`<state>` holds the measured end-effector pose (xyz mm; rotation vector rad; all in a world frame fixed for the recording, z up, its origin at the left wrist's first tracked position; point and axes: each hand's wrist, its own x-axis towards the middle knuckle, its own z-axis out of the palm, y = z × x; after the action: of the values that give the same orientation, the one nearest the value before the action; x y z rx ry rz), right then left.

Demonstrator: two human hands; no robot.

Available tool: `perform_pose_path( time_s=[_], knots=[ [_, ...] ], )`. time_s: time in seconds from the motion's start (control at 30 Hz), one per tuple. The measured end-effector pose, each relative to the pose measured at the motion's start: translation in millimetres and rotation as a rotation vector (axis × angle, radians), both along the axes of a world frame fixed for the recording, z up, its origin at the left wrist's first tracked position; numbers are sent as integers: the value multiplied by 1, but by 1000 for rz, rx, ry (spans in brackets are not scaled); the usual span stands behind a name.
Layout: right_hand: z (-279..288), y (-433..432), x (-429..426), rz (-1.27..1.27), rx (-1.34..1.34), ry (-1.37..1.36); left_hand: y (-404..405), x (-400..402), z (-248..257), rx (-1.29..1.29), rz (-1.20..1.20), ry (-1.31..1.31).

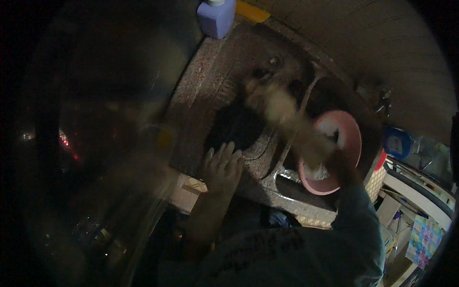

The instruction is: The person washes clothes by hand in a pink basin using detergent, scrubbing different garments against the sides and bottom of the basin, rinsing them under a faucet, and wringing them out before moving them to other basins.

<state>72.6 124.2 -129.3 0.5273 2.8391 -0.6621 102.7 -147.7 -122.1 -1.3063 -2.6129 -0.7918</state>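
Observation:
A dark cloth or garment (pixel 235 123) lies on the ribbed wash surface beside a sink basin. My left hand (pixel 223 163) rests on its near edge with the fingers slightly spread. Above the far part of the surface is my right hand (pixel 281 104), strongly blurred; whether it holds something cannot be told. My right forearm passes over a pink plastic basin (pixel 354 143), which stands in the sink and has pale contents that are partly hidden. Near the right fingers lie small dark and light shapes, too blurred to name.
A purple plastic bottle (pixel 217 19) stands at the far end, beside a yellow object (pixel 252 11). A metal faucet (pixel 384 102) is by the wall on the right. A blue container (pixel 397 142) sits past the sink. On the left, small lights show through dark, glass-like reflections.

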Motion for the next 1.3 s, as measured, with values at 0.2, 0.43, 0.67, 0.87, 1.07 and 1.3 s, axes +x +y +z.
perform_pose_path(
  time_s=[0.2, 0.43, 0.67, 0.87, 1.07, 1.3],
  knots=[
    [31, -40, 19, 209, 225, -285, 5, -2, 12, 2, -1, -11],
    [57, -67, 32, 159, 186, 83, -3, 3, 20, -35, -39, -86],
    [16, -19, 25, -109, -288, -127, -1, 2, 5, -11, -41, -19],
    [55, -60, 18, 88, -116, -437, 0, -2, 5, -39, -19, -62],
    [18, 31, 14, -48, 60, -48, 2, -4, 16, -34, -66, -62],
    [32, 16, -3, 220, 216, -448, 4, 3, 12, 61, -8, -11]
  ],
)
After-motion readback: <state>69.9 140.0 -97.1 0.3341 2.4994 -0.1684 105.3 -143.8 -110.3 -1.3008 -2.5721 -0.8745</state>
